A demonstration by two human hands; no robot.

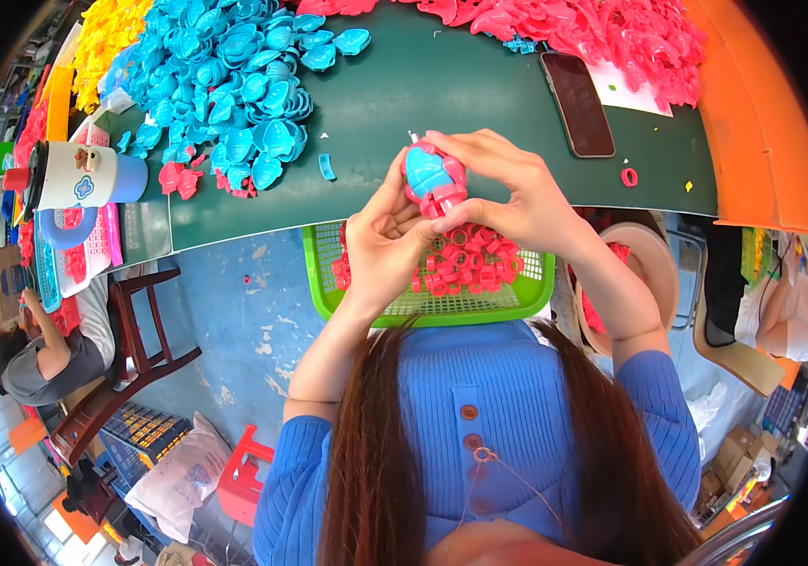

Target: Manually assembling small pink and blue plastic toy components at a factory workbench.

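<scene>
Between my two hands, above the table's near edge, is a small rounded plastic toy piece (430, 176) in pink and light blue. My left hand (387, 231) grips it from the left, thumb at its lower end. From the right, my right hand (503, 184) wraps fingers over its top and presses the thumb at the bottom. A thin pale tip sticks up from its upper end. Right below is a green plastic basket (316, 274) holding many small pink ring-like parts (470, 264), partly hidden by my hands.
Piled blue shell parts (225, 80) lie at the table's (366, 123) far left, pink parts (602, 38) at the far right. A phone (577, 104) and a pink ring (629, 177) lie on the right. A cup (88, 176) stands left. Another person (36, 354) sits far left.
</scene>
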